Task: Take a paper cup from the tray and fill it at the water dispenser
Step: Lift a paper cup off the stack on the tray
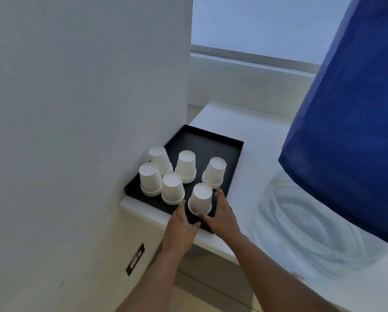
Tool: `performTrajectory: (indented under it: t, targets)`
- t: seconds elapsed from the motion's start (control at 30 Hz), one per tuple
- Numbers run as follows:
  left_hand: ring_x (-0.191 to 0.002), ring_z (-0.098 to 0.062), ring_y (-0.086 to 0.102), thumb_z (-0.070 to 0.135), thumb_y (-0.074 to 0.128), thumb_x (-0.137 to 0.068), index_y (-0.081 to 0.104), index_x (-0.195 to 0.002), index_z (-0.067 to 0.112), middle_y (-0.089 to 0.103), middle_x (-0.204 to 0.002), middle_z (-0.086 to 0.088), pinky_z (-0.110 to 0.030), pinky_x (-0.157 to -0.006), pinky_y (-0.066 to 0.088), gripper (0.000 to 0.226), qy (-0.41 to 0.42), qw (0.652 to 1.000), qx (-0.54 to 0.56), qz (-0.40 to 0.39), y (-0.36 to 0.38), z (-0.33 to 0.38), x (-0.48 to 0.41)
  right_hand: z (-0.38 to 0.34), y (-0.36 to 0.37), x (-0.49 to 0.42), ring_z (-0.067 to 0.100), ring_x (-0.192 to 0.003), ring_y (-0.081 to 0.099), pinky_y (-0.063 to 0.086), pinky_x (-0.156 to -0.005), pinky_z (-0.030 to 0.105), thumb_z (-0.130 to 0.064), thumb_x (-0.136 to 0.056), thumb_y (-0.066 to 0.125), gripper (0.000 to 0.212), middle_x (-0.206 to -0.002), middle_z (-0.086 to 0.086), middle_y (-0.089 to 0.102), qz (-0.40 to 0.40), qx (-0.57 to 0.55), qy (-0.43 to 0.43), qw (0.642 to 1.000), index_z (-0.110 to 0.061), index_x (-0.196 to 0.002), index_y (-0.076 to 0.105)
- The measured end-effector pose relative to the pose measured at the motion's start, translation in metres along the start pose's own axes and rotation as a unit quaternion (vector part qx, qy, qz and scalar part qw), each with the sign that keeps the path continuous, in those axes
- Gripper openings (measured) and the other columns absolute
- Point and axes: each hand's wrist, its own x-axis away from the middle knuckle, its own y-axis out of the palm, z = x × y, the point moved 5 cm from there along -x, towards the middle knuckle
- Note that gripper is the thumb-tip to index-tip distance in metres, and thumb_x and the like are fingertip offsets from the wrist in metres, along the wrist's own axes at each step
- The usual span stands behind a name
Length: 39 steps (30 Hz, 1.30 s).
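A black tray [211, 140] sits on a white counter and carries several upside-down white paper cups, some of them short stacks. The nearest cup [200, 199] stands at the tray's front edge. My right hand [222, 212] is spread around its right side, thumb touching the rim at the front, fingers beside it. Just left of that cup, my left hand [181, 226] rests at the tray's front edge, fingers apart, one fingertip near the cup's base. The big blue water bottle [350, 131] of the dispenser fills the right side.
A white wall [75, 109] rises directly left of the tray. The white counter [256, 136] runs back to a window ledge. A dark wall socket [135, 258] sits below the counter edge. The dispenser's white top [312, 226] lies under the bottle.
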Motion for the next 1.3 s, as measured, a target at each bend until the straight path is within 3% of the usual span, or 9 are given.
performTrajectory:
  t: [0.17, 0.3, 0.43, 0.63, 0.77, 0.87, 1.03, 1.17, 1.3]
  targets:
    - [-0.135, -0.023, 0.034, 0.025, 0.063, -0.083, 0.018, -0.142, 0.015, 0.039, -0.145, -0.008, -0.040, -0.111, 0.033, 0.074, -0.009, 1.000, 0.018, 0.016, 0.005, -0.003, -0.010, -0.002, 0.009, -0.018, 0.024, -0.128, 0.043, 0.041, -0.102, 0.044, -0.028, -0.071, 0.073, 0.085, -0.140, 0.002, 0.045, 0.016, -0.066, 0.021, 0.997, -0.021, -0.139, 0.024]
    - [-0.134, -0.025, 0.035, 0.019, 0.059, -0.085, 0.020, -0.141, 0.015, 0.040, -0.144, -0.008, -0.042, -0.109, 0.035, 0.069, -0.028, 0.999, 0.037, 0.014, 0.011, -0.005, -0.019, -0.002, 0.010, -0.024, 0.023, -0.115, 0.052, 0.044, -0.089, 0.035, -0.022, -0.070, 0.074, 0.063, -0.122, 0.001, 0.058, 0.048, -0.101, 0.022, 0.993, -0.021, -0.124, 0.041]
    - [-0.131, -0.026, 0.037, 0.007, 0.046, -0.091, 0.026, -0.139, 0.014, 0.046, -0.140, -0.008, -0.041, -0.106, 0.036, 0.053, -0.053, 0.996, 0.067, 0.031, 0.010, -0.004, -0.024, 0.003, 0.008, -0.027, 0.027, -0.114, 0.053, 0.043, -0.088, 0.034, -0.017, -0.069, 0.076, 0.064, -0.123, 0.007, 0.057, 0.082, -0.128, 0.042, 0.987, -0.012, -0.123, 0.041]
    - [-0.124, -0.029, 0.046, 0.006, 0.042, -0.093, 0.042, -0.128, 0.004, 0.056, -0.131, -0.014, -0.040, -0.102, 0.040, 0.035, -0.114, 0.980, 0.142, 0.076, 0.005, 0.004, -0.034, 0.007, 0.001, -0.027, 0.025, -0.112, 0.054, 0.043, -0.088, 0.030, -0.018, -0.072, 0.075, 0.064, -0.125, 0.009, 0.057, 0.092, -0.194, 0.063, 0.975, -0.011, -0.124, 0.039]
    - [-0.111, -0.025, 0.055, 0.001, 0.043, -0.092, 0.050, -0.121, 0.003, 0.060, -0.122, -0.016, -0.029, -0.091, 0.041, 0.030, -0.171, 0.938, 0.282, 0.102, 0.002, 0.008, -0.036, 0.007, -0.002, -0.025, 0.017, -0.103, 0.050, 0.044, -0.089, 0.031, -0.018, -0.075, 0.073, 0.065, -0.126, 0.008, 0.054, 0.085, -0.235, 0.066, 0.966, -0.014, -0.128, 0.035]
    - [-0.104, -0.026, 0.059, -0.005, 0.044, -0.089, 0.054, -0.115, 0.003, 0.062, -0.115, -0.019, -0.038, -0.094, 0.049, 0.029, -0.205, 0.898, 0.374, 0.109, 0.005, 0.001, -0.041, 0.006, -0.004, -0.024, 0.017, -0.104, 0.048, 0.045, -0.091, 0.032, -0.017, -0.076, 0.072, 0.068, -0.126, 0.006, 0.050, 0.076, -0.245, 0.059, 0.965, -0.017, -0.130, 0.032]
    - [-0.100, -0.027, 0.058, -0.007, 0.041, -0.092, 0.050, -0.120, -0.002, 0.059, -0.113, -0.022, -0.036, -0.086, 0.049, 0.030, -0.206, 0.852, 0.477, 0.062, 0.008, 0.002, -0.040, 0.002, -0.007, -0.026, 0.023, -0.119, 0.048, 0.046, -0.099, 0.042, -0.020, -0.068, 0.078, 0.081, -0.132, -0.001, 0.045, 0.075, -0.180, 0.010, 0.981, -0.023, -0.132, 0.029]
    - [-0.096, -0.027, 0.059, -0.006, 0.039, -0.093, 0.047, -0.121, -0.004, 0.060, -0.101, -0.018, -0.037, -0.087, 0.048, 0.030, -0.210, 0.812, 0.543, 0.038, 0.010, 0.005, -0.039, -0.002, -0.010, -0.029, 0.021, -0.128, 0.039, 0.040, -0.105, 0.039, -0.021, -0.064, 0.081, 0.098, -0.145, 0.002, 0.033, 0.061, -0.141, -0.007, 0.988, -0.021, -0.140, 0.020]
    - [-0.069, -0.016, 0.058, -0.008, 0.039, -0.092, 0.047, -0.121, -0.005, 0.059, -0.082, -0.010, -0.029, -0.064, 0.057, 0.030, -0.212, 0.780, 0.589, 0.031, 0.010, 0.007, -0.042, 0.002, -0.011, -0.027, 0.024, -0.128, 0.043, 0.039, -0.100, 0.033, -0.022, -0.058, 0.086, 0.114, -0.145, 0.004, 0.037, 0.058, -0.183, 0.011, 0.981, -0.026, -0.143, 0.010]
